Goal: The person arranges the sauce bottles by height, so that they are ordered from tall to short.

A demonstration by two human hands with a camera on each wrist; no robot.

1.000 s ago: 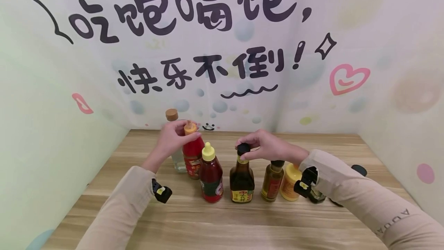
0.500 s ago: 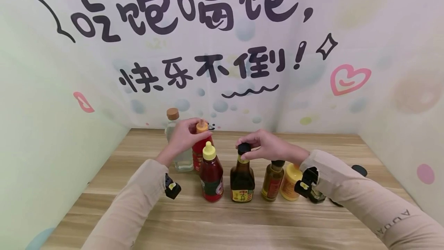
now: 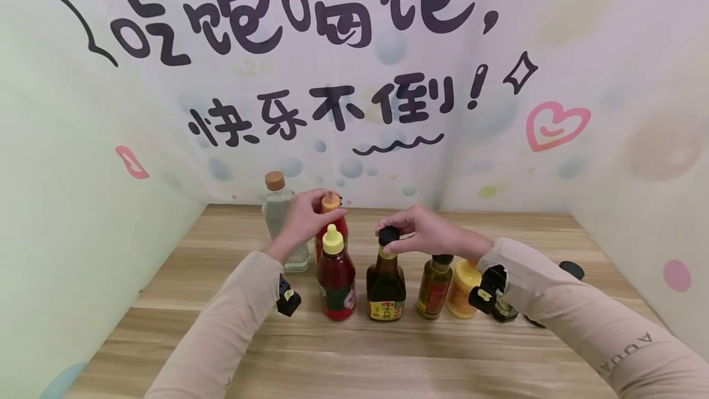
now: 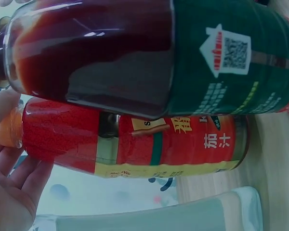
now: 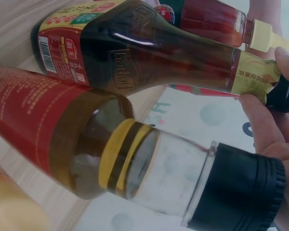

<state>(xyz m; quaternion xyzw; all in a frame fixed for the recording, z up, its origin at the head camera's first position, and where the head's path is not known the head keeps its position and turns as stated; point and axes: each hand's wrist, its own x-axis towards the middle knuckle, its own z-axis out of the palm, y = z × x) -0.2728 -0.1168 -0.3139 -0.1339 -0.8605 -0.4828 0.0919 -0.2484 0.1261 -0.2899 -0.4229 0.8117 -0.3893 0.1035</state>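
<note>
By its neck, below an orange cap, my left hand (image 3: 303, 219) holds a red ketchup bottle (image 4: 67, 134). It stands upright behind a dark red sauce bottle (image 3: 336, 282) with a yellow nozzle cap, which hides much of it in the head view. My right hand (image 3: 429, 231) grips the black-capped neck of a dark soy sauce bottle (image 3: 386, 282); thumb and fingers lie on either side in the right wrist view. That bottle stands upright on the table. Close beside it is a smaller bottle (image 5: 82, 139) with a black cap and a red label.
A clear bottle (image 3: 275, 211) with a brown cap stands at the back left, behind my left hand. Right of the small bottle come a yellow-lidded jar (image 3: 464, 294) and dark containers, partly hidden by my right sleeve (image 3: 548, 288). A printed cloth (image 3: 354, 177) hangs behind the wooden table (image 3: 277, 356).
My left hand has moved right with the ketchup bottle, from in front of the clear bottle to behind the yellow-capped bottle. The right hand stays on the soy sauce bottle.
</note>
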